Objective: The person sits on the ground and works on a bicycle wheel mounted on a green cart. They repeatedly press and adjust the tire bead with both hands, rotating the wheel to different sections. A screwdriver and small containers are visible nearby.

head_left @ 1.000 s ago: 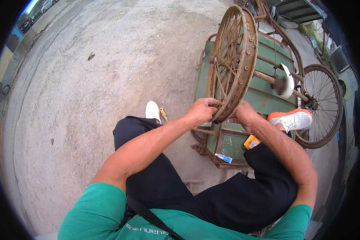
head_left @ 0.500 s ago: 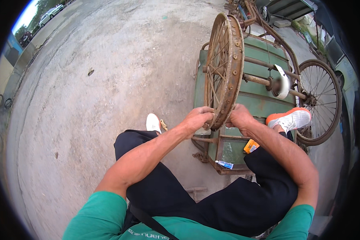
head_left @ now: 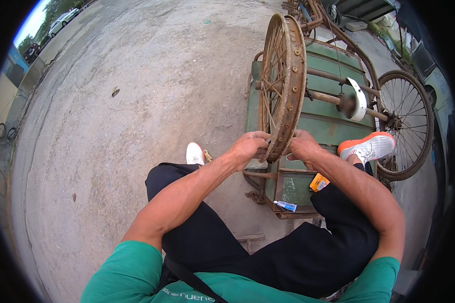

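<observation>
Head view: both hands [head_left: 247,146] grip rusty wheel rim [head_left: 288,86] above concrete ground [head_left: 136,101].

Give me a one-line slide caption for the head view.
Seated person's left hand and right hand grip the lower rim of a rusty spoked wheel mounted on an overturned green cart.

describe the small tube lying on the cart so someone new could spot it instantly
Start at the green metal cart, overturned with its wheels up, and drop to its near rusty edge, just in front of the person's knees. The small tube lies flat there, below the bare rusted wheel rim that both hands hold. It is white with a blue end, unlike the orange-yellow packet to its right.
</observation>
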`<state>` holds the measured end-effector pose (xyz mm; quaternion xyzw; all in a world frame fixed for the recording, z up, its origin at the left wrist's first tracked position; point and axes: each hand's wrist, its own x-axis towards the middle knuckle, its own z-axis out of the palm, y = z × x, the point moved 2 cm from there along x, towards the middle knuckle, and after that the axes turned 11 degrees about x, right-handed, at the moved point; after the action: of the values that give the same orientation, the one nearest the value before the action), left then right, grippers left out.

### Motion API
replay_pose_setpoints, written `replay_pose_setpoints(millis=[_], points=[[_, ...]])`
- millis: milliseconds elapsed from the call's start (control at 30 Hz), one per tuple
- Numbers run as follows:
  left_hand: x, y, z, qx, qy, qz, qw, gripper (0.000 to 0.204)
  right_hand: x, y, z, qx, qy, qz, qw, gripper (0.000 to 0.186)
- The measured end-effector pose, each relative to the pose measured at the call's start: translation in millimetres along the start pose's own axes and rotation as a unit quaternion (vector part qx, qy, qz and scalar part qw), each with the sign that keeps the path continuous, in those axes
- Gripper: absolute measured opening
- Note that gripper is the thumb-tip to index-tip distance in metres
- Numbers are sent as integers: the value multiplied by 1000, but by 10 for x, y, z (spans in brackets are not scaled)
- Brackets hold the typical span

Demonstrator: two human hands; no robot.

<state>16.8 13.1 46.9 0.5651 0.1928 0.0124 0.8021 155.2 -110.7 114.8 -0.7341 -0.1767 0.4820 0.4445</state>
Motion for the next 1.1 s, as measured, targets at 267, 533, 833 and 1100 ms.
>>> replay_pose_setpoints(millis=[267, 533, 833, 1100], points=[[-11, -44, 9, 214, 87, 34, 972, 31, 31, 28, -5, 22, -30, -20, 999, 20], [-65, 25, 21, 125, 78, 15, 989, 37, 34, 18, -8, 27, -40, -19, 999, 19], [15, -15, -20, 83, 47, -2, 995, 34, 5, 9, 25, 34, -33, -2, 999, 21], [87, -52, -10, -12, 29, 0, 1000, 26, 44, 50, -27, 4, -21, -3, 1000, 25]])
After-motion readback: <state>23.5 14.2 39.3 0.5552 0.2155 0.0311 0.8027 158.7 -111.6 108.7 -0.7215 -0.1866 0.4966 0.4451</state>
